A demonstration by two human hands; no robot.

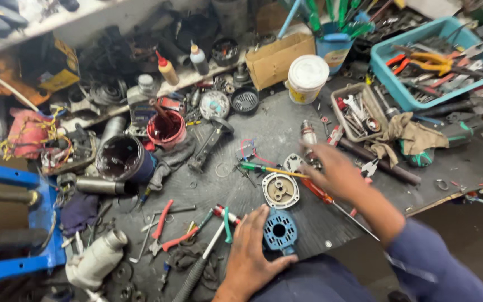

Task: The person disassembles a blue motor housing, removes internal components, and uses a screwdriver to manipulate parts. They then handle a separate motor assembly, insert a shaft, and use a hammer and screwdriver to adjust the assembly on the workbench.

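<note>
Blue motor housing [279, 231] by left hand [251, 254], pliers [169, 226] & screwdrivers [322, 193] crowding bench

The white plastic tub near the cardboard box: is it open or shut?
Shut. The white plastic tub stands upright with its white lid covering the whole top.

1. A dark, worn worktop [286, 134] is seen filling most of the view; its surface is scuffed and stained.
2. A pale shelf [219, 70] is set along the far edge of the worktop, and a second pale ledge [46, 22] is seen higher up at the upper left.
3. A blue metal frame [6, 173] is placed at the left edge, with dark tubes laid across it.
4. The right edge of the worktop is cut at an angle, and a dim brownish floor [476, 235] is seen beyond it.
5. Even, soft light is cast over the scene; no hard shadows are thrown.
</note>
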